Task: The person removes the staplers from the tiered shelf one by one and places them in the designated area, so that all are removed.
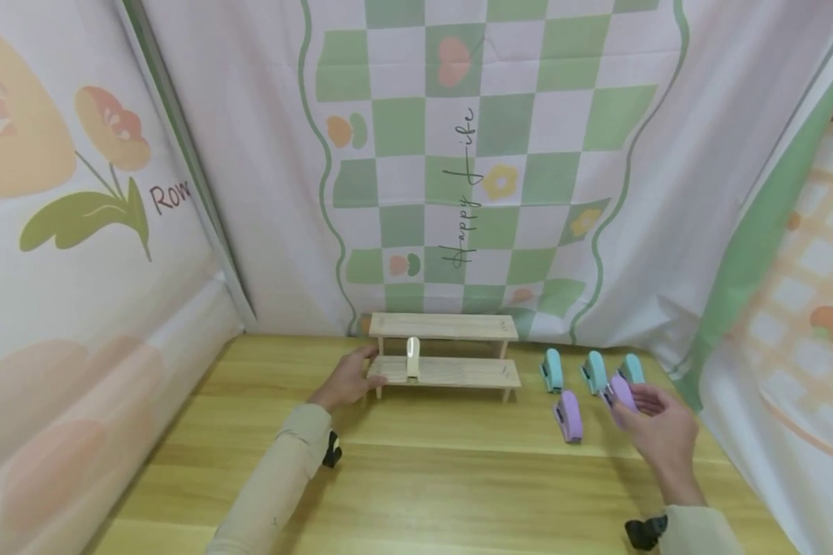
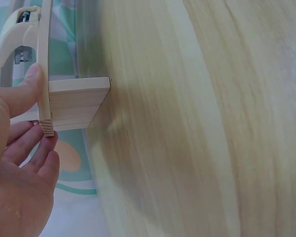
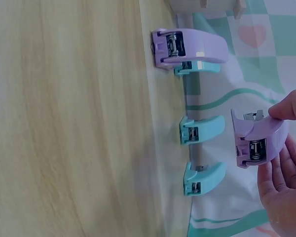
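My left hand (image 1: 347,378) grips the left end of the lower step of a two-tier wooden stand (image 1: 451,371). In the left wrist view, its thumb (image 2: 30,89) lies on the board's top face and the fingers are beneath. A cream stapler (image 1: 413,359) stands on that step near the left end. My right hand (image 1: 666,428) holds a purple stapler (image 3: 266,140) between thumb and fingers, raised off the table. A second purple stapler (image 1: 568,417) stands on the table to its left. Behind are three teal staplers (image 1: 551,371), one partly hidden by the held stapler in the head view.
The stand's upper tier (image 1: 444,326) is at the back, close to a hanging checkered cloth (image 1: 458,193). Cloth walls (image 1: 76,324) also enclose the left and right sides of the wooden table (image 1: 444,486).
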A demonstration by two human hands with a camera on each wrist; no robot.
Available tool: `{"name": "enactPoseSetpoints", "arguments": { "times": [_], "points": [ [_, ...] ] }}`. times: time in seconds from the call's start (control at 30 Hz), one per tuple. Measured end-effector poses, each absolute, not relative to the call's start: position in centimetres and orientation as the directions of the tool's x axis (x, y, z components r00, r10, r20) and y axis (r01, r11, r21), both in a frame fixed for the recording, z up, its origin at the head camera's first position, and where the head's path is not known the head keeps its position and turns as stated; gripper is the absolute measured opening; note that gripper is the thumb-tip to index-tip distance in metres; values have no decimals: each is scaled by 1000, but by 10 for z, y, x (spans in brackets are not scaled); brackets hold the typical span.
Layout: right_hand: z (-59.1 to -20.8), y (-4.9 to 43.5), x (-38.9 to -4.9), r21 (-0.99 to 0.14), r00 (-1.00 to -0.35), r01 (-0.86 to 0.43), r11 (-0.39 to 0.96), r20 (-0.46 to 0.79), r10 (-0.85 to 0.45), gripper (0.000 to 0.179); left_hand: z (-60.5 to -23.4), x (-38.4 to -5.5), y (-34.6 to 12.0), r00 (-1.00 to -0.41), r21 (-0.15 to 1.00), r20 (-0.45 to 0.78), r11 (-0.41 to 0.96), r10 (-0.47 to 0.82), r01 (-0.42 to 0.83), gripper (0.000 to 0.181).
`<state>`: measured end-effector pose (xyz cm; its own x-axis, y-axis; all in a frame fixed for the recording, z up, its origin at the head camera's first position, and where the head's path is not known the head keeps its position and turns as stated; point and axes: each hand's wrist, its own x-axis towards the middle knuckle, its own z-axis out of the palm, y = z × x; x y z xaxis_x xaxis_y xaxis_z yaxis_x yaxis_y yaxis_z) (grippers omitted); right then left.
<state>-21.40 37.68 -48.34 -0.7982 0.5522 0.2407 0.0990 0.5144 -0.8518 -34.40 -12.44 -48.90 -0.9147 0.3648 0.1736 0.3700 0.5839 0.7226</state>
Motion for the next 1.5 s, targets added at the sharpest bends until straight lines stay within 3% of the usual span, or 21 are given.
{"name": "enactPoseSetpoints", "arguments": {
  "times": [0.47, 0.93, 1.1, 1.27, 1.5],
  "points": [
    [-506, 385, -223, -815, -814, 260, 517, 103, 572, 49, -490, -344, -126, -905, 741, 189, 550, 380, 386, 66],
    [-507, 388, -221, -813, -820, 288, 506, 64, 569, 57, -489, -344, -125, -906, 729, 189, 564, 379, 388, 66],
    [-496, 379, -221, -787, -839, 208, 580, 162, 519, 58, -491, -345, -125, -912, 739, 182, 561, 367, 373, 65],
    [-475, 337, -232, -751, -898, 36, 659, 265, 352, 58, -492, -347, -126, -924, 755, 169, 558, 342, 344, 69],
    [-458, 247, -255, -789, -958, -95, 607, 239, 160, 56, -489, -346, -123, -922, 760, 170, 550, 349, 348, 71]
  ]
}}
